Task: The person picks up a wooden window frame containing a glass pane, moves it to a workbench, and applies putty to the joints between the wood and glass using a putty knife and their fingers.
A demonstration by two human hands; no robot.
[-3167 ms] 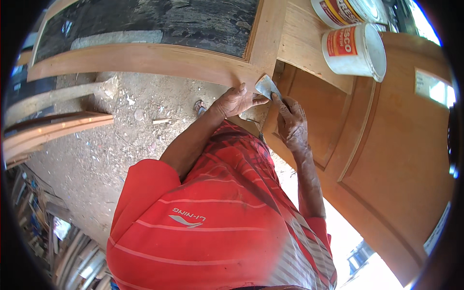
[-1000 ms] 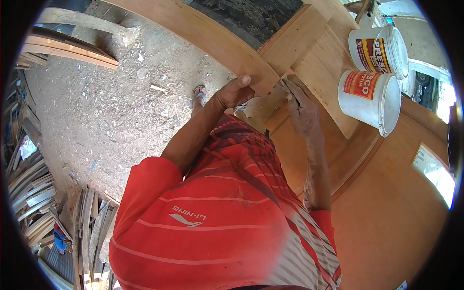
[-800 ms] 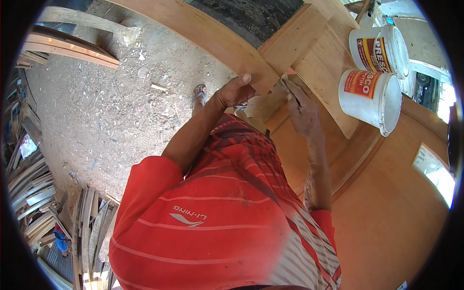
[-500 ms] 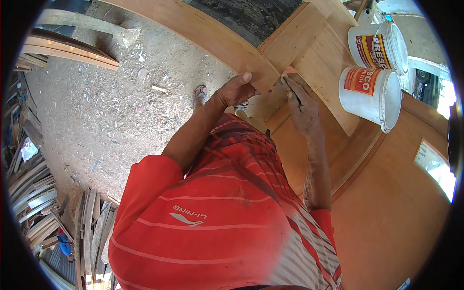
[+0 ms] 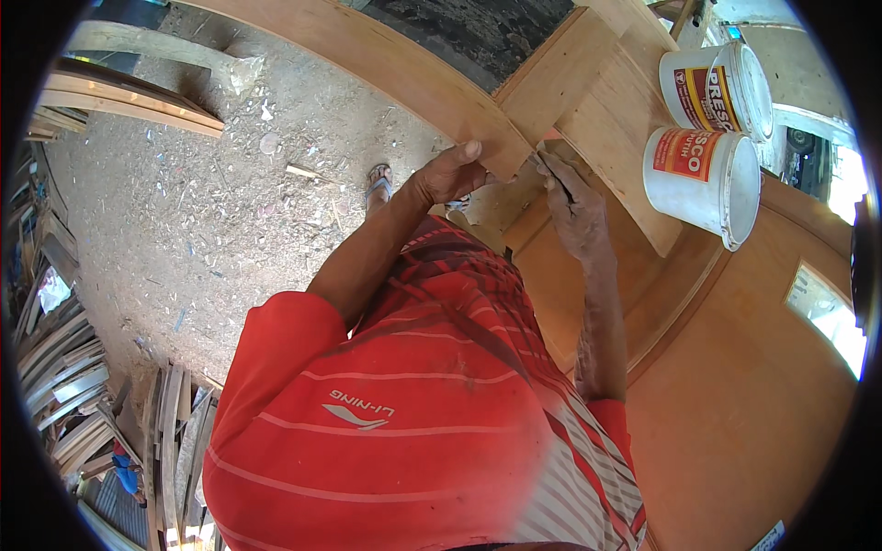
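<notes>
At the far left, stacked timber offcuts pile up toward the lower edge, with a person in blue partly visible among them; above lie a pale log and several long planed beams, well apart from the hands. Next comes the left hand, thumb raised and fingers half curled at the corner of the wooden frame; the fingertips pass out of sight, so I cannot tell how firmly they grip. Just right of that corner, the right hand is closed around a putty knife, seen almost edge-on and mostly hidden. Beyond it, a pale board and two white plastic buckets with red labels crowd that side. As for edges, the frame's long rail slants down to its corner between the hands, bordering a dark panel; open floor spreads to its left, a narrow gap parts corner and board, and the board's near edge runs close beside the right hand. The dirt floor is littered with shavings and chips; at right a brown panelled door with a bright rectangular opening fills the side.
</notes>
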